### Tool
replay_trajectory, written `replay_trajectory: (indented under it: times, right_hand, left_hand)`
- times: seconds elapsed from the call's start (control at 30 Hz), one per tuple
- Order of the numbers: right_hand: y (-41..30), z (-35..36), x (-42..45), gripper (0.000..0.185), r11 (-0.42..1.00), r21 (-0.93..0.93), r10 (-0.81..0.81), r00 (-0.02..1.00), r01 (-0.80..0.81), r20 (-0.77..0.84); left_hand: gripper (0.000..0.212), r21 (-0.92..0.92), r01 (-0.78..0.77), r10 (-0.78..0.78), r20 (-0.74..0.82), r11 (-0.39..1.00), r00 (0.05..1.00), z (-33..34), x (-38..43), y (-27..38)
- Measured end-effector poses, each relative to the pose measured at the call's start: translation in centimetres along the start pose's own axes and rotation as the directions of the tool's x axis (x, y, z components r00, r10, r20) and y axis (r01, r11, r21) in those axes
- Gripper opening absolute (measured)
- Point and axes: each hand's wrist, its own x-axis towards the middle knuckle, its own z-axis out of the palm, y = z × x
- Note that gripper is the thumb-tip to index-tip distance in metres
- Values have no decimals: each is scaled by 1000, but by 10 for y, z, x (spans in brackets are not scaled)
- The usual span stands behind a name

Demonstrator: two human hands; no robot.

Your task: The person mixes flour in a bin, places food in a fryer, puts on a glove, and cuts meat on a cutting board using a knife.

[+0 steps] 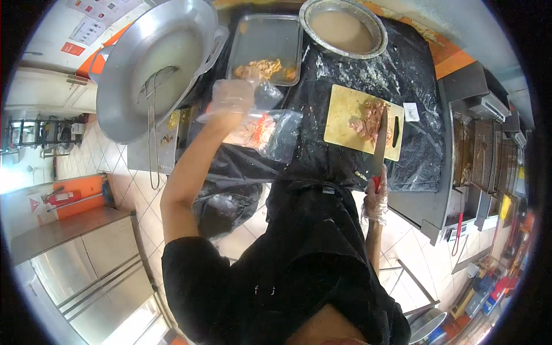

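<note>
My right hand point(376, 200), in a clear plastic glove, grips the red handle of a long kitchen knife point(379, 140). The blade lies across a pile of sliced meat point(370, 120) on a pale yellow cutting board point(340, 116). My left hand point(233, 95), also gloved and blurred, is at the near left corner of a metal tray point(269, 41). Strips of seasoned meat point(263, 68) lie in the tray's near end, just beyond that hand; its fingertips are hard to make out. Below my left forearm is a clear plastic bag point(258, 129) of pale meat with red printing.
A huge metal wok point(112, 101) with liquid and a wire-handled strainer point(152, 112) stands at left. At the back is a round metal pan point(306, 28) of brownish liquid. Flour dusts the black plastic table cover point(319, 82). A small white packet point(411, 112) lies beside the board; fryer baskets point(485, 153) stand at right.
</note>
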Motion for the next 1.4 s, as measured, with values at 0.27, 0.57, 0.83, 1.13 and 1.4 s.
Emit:
replay_trajectory:
  times: [0.27, 0.57, 0.83, 1.13, 1.4]
  right_hand:
    - [22, -6, 0, 65, 996, 71, 53, 998, -55, 26]
    - [11, -5, 12, 65, 985, 153, 76, 995, -86, 67]
    - [18, -8, 9, 61, 968, 238, 68, 997, -77, 48]
    - [23, -9, 2, 60, 968, 164, 182, 981, -190, 59]
    - [30, -11, 0, 57, 973, 172, 147, 988, -154, 53]
  left_hand:
    - [11, -366, -648, 232, -725, 669, 649, 24, -82, 2]
    - [23, -76, -215, 173, -365, 974, 915, 130, -88, -51]
    - [39, -47, -74, 54, -336, 996, 940, 80, -102, -17]
    - [18, -87, -452, 345, -523, 888, 779, 158, -126, -38]
    - [9, -610, -29, -222, -331, 792, 917, 207, -121, -44]
